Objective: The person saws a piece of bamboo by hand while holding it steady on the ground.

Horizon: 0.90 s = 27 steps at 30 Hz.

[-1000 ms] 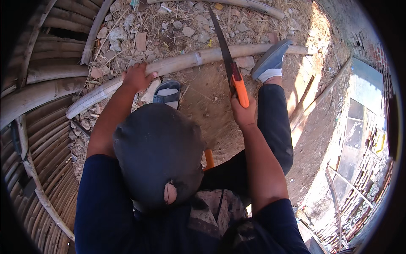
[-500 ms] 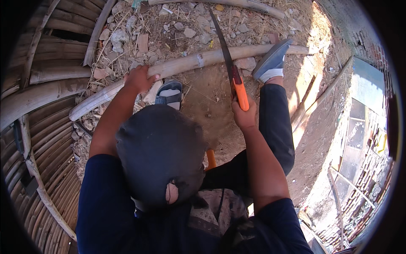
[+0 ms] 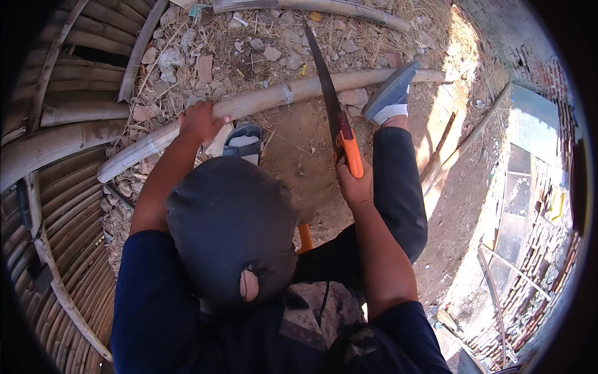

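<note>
A long pale bamboo pole (image 3: 255, 103) lies crosswise on the ground in front of me. My left hand (image 3: 202, 122) grips it near its left end, the fingers over the top and the thumb to the right. In my right hand (image 3: 355, 179) is a handsaw (image 3: 322, 73), held by its orange and dark red handle. Its long dark blade points away from me and crosses over the pole right of the middle; whether the teeth touch the bamboo cannot be made out. My grey shoe (image 3: 392, 93) rests on the pole's right part, the leg stretched forward.
My other foot wears a dark sandal (image 3: 244, 141) close behind the pole. Another bamboo piece (image 3: 317, 6) lies at the far edge among rubble and straw. Bamboo slats (image 3: 75, 230) stand at left, a brick wall (image 3: 523, 280) at right. An orange object (image 3: 304, 237) shows beside my leg.
The saw's handle and my right hand have come slightly back toward me. My left hand keeps its place on the pole. The whole view has shifted a little.
</note>
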Tool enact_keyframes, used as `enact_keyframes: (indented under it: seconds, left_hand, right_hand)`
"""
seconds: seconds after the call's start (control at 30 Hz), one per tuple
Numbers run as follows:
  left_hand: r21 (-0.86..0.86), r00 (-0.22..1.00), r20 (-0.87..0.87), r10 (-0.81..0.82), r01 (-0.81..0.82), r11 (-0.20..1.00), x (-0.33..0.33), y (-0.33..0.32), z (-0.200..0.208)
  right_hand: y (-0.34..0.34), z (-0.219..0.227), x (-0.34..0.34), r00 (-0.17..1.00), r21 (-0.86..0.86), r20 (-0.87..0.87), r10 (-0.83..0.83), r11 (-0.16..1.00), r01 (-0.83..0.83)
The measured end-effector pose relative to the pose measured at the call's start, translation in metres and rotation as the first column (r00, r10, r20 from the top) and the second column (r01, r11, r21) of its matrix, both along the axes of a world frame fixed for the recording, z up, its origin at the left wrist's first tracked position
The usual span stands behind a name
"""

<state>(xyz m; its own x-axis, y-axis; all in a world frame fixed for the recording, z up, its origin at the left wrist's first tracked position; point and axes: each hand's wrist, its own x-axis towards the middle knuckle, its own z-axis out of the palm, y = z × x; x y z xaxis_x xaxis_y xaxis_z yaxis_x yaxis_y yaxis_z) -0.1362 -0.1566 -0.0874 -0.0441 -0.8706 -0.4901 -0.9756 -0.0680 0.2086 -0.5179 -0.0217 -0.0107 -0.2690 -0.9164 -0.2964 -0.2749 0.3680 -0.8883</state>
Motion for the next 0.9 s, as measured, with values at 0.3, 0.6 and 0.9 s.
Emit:
enact_keyframes:
  seconds: [0.3,0.6,0.9]
  left_hand:
    - [0.069,0.998,-0.025,0.060,-0.058,0.996,0.010,-0.004,0.012]
    - [0.039,1.000,-0.024,-0.006,0.007,0.999,0.011,-0.002,0.010]
    - [-0.195,0.993,0.113,-0.013,0.035,0.980,-0.001,0.025,0.012]
  right_hand:
    - [0.042,0.115,-0.029,0.973,-0.021,0.155,-0.170,0.984,0.175]
    - [0.114,0.154,-0.014,0.958,0.007,0.182,-0.220,0.975,0.223]
    - [0.101,0.166,0.004,0.973,0.006,0.177,-0.146,0.989,0.147]
